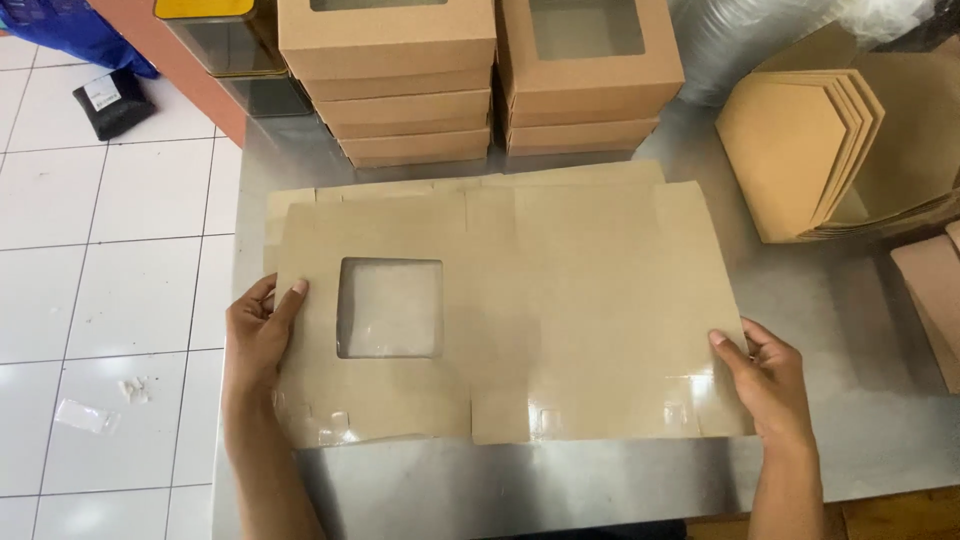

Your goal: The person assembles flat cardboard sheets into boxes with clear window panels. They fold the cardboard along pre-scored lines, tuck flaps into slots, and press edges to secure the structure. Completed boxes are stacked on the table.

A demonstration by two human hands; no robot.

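Both grips are on the flat, unfolded brown cardboard box blank (540, 310): my left hand (255, 335) pinches its left edge, thumb on top and fingers curled beneath; my right hand (770, 380) holds the lower right corner the same way, thumb pressed on the top face. Neither hand is released, neither is clenched into a fist; each grasps the sheet lightly at its margin.

Blank lies spread on the grey metal surface (850, 330), printed-free side up, long axis running left to right, its left end slightly past the surface edge over the white tiled floor (110, 290). A square clear-film window (390, 307) sits in the left panel, just beside my left thumb. Crease lines and slots show across the sheet; small glossy tape patches along the near edge.

Behind the blank, touching or nearly touching its far edge: two stacks of finished brown windowed cardboard boxes (480, 90). To the right, well apart, a leaning stack of flat brown cardboard pieces (800, 150).

Judged step: blank laid out and squared, folding not yet begun, since no panel stands up. As I read it, the next move calls for lifting a side panel along a crease while the other hand pins the sheet, keeping fingers off the film window so it does not dent or smudge.
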